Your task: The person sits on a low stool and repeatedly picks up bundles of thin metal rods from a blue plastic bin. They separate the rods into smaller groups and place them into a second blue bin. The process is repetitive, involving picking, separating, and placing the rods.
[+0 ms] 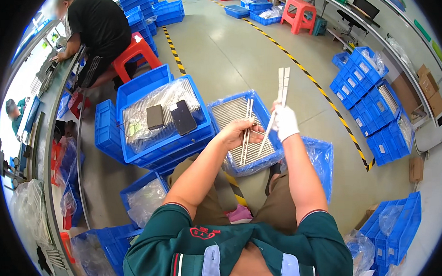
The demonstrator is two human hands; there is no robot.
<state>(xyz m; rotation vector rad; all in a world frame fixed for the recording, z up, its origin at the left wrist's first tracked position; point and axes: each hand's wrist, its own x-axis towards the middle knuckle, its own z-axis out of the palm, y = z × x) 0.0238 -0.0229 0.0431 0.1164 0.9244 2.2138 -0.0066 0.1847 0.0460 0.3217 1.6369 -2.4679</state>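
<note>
My bare left hand (241,134) is closed around a few thin metal rods (248,114) that stand nearly upright over a blue bin (278,155). My right hand (285,122), in a white glove, grips long, pale flat strips (283,84). They point away from me above the fist, and one strip (267,135) slants down below it toward the bin. A layer of parallel metal rods (229,113) fills that bin, with clear plastic film along its rim. Where the fingers of both hands cover them, the held pieces are hidden.
At left, a stacked blue bin (202,115) holds bagged rods with a black phone (183,117) and a dark flat box (155,117) on top. A co-worker (97,24) sits at a bench on a red stool (136,55). More blue bins (375,105) are stacked at right.
</note>
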